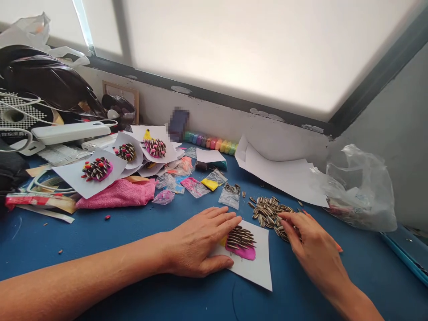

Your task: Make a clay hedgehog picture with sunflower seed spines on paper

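My left hand lies flat and open on a white paper sheet, with the fingers over its upper left part. On that sheet is a patch of pink modelling clay set with rows of striped sunflower seeds. Some yellow clay shows beside the left fingers; the rest is covered. To the right, my right hand reaches over a loose pile of sunflower seeds. Its thumb and index finger are pinched together at the pile's edge, on a seed that is barely visible.
Finished-looking seed-and-clay figures on paper lie at the left, over a pink cloth. Small clay bags and a seed bag lie behind the sheet. Blank papers and a plastic bag stand back right.
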